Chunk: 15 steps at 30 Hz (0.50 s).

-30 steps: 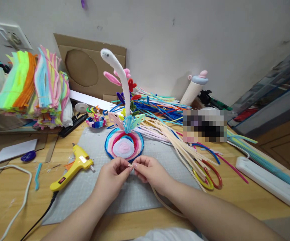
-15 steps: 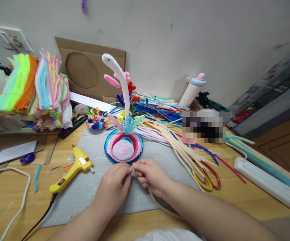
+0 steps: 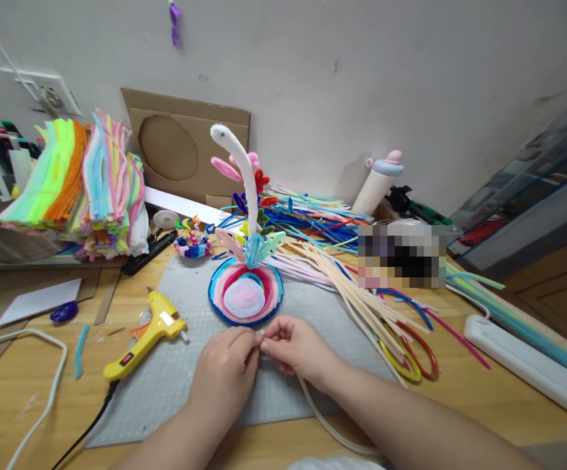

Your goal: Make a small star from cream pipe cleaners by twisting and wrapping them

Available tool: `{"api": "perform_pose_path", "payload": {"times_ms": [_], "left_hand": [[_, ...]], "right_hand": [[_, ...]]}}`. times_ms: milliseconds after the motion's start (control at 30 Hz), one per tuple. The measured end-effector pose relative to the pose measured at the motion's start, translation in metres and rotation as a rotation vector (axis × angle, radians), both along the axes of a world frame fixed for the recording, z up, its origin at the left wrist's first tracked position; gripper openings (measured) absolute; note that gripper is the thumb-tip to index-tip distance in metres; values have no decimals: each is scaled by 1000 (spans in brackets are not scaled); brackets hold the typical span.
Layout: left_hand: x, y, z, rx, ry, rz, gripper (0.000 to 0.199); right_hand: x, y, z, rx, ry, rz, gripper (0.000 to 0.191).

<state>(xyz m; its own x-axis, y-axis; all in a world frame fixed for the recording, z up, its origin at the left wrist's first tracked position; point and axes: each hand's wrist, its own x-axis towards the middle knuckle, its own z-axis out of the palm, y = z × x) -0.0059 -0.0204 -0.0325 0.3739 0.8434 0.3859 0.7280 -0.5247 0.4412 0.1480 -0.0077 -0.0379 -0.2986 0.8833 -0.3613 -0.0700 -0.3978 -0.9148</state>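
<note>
My left hand [image 3: 227,372] and my right hand [image 3: 298,349] meet fingertip to fingertip over the grey cutting mat [image 3: 166,411]. Both are closed in a pinch on a cream pipe cleaner [image 3: 320,418], its long tail curving out below my right hand toward the front edge. The pinched end is mostly hidden by my fingers. Just beyond them stands a pipe-cleaner craft: a round base [image 3: 217,307] in blue, pink and red rings, a tall white curved neck [image 3: 249,186] with a dark eye, and pastel loops [image 3: 254,251] at its foot.
A yellow glue gun [image 3: 149,333] lies to the left, its cord trailing forward. Cream pipe cleaners [image 3: 362,297] spread at the right, beside a white power strip [image 3: 528,365]. Bundled pipe cleaners [image 3: 58,183] stand back left. A bottle [image 3: 376,183] leans against the wall.
The whole view has shifted slightly, so everything sits a little lower and further right. My hands stay pinched together, and more of the cream pipe cleaner's loop shows below my right hand.
</note>
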Motion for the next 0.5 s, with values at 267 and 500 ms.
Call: {"api": "perform_pose_path", "payload": {"times_ms": [267, 500], "left_hand": [[1, 0, 3, -64, 64, 21, 15], [1, 2, 4, -134, 53, -39, 25]], "right_hand": [[-2, -2, -1, 32, -73, -5, 21], [2, 0, -3, 20, -82, 5, 16]]}}
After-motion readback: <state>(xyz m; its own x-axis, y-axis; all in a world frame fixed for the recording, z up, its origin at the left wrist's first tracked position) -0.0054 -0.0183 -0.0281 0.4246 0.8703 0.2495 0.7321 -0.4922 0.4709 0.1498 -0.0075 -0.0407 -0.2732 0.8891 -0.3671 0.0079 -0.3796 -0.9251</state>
